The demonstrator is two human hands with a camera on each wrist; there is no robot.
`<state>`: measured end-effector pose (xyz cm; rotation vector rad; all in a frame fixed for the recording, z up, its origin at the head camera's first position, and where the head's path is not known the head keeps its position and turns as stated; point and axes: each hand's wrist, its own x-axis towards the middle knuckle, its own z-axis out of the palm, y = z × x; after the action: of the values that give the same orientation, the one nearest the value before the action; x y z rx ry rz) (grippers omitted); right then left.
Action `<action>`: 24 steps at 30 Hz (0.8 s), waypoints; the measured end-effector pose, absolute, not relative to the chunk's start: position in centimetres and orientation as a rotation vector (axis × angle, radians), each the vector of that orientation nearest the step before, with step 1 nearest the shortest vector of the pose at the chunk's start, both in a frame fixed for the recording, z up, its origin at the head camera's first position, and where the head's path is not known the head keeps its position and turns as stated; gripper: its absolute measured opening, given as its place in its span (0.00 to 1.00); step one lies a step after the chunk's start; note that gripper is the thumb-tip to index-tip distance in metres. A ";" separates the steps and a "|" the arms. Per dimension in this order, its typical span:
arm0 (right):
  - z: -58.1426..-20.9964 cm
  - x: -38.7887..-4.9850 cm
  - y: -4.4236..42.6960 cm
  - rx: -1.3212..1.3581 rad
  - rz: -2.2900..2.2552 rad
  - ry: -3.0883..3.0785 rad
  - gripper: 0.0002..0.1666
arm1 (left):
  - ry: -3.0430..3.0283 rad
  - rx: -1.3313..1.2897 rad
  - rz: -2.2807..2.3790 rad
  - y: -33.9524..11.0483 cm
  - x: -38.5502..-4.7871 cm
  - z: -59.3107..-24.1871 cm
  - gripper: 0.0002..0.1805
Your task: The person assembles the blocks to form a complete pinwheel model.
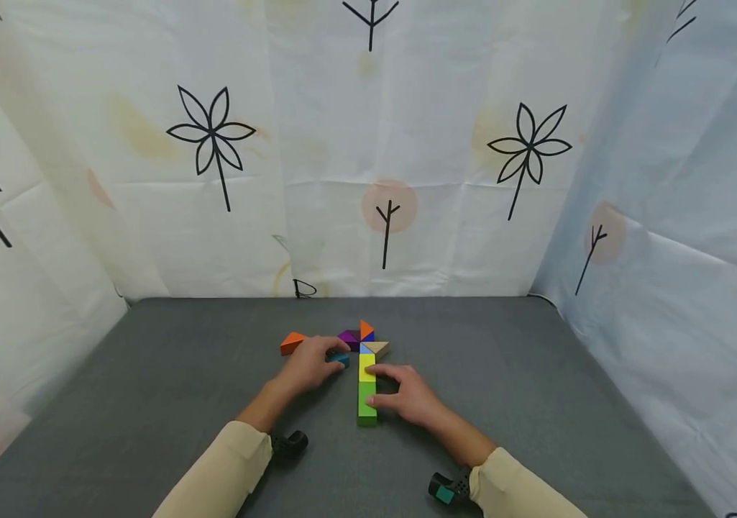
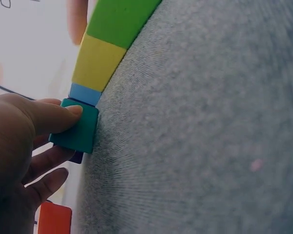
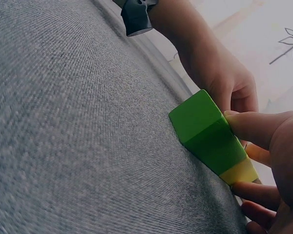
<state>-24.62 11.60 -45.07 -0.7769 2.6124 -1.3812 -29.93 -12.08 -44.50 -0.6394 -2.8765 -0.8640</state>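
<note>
My left hand [image 1: 311,363] pinches a teal block [image 2: 80,130] between thumb and fingers, close beside a purple triangular block [image 1: 346,340]. The teal block is partly covered by the hand. My right hand [image 1: 412,394] has its thumb at a green block [image 1: 367,403] and its index finger at a yellow block [image 1: 367,363], touching them from the right. Green and yellow lie end to end in a straight column. At the column's far end is a light blue triangular block [image 1: 365,348], with a wooden-coloured triangle [image 1: 378,348] to its right.
An orange block [image 1: 291,342] lies left of the left hand. Beyond the column sit an orange triangle [image 1: 366,330] and a dark blue triangle [image 1: 369,337]. Grey cloth covers the table [image 1: 180,403]; a printed white curtain [image 1: 316,158] stands behind and at both sides.
</note>
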 end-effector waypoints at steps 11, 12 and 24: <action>-45.2 -24.7 11.6 -0.766 -1.380 2.619 0.30 | -2.804 -0.659 -0.806 -13.5 -28.5 -43.3 0.12; -45.2 -24.7 11.6 -0.770 -1.385 2.618 0.30 | -2.815 -0.670 -0.792 -13.7 -28.4 -43.2 0.11; -45.1 -24.4 11.6 -0.795 -1.371 2.642 0.30 | -2.971 -0.769 -0.779 -14.2 -28.2 -42.8 0.16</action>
<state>-24.38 11.56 -45.11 -0.7953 2.6419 -1.3713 -28.19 -14.21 -42.75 -0.7694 -2.9714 -0.7794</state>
